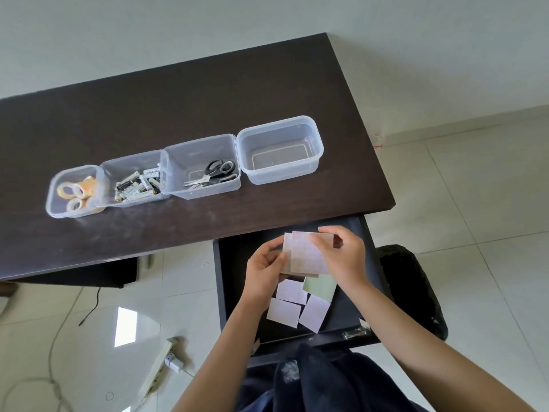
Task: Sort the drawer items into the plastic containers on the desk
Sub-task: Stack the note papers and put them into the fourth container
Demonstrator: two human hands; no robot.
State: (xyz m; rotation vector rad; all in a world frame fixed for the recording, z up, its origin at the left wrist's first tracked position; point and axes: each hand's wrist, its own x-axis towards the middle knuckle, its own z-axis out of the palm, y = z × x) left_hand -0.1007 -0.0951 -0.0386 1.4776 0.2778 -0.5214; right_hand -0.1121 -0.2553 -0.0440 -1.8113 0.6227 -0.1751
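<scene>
Above the open dark drawer (234,292), both my hands hold a small stack of pale patterned paper squares (306,257). My left hand (266,267) grips the stack's left edge, and my right hand (344,257) pinches its top right part. Loose in the drawer lie three pale lilac paper squares (285,312) and a light green one (320,286). On the dark desk (178,114) stand several clear plastic containers in a row: one with tape rolls (75,191), one with batteries (136,182), one with scissors (208,173) and an empty one (280,150) at the right.
A black chair (416,292) stands right of the drawer. On the tiled floor at the lower left lie a white power strip (160,367) and cables. A pale wall runs behind the desk. The drawer's front edge (326,340) is against my dark clothing.
</scene>
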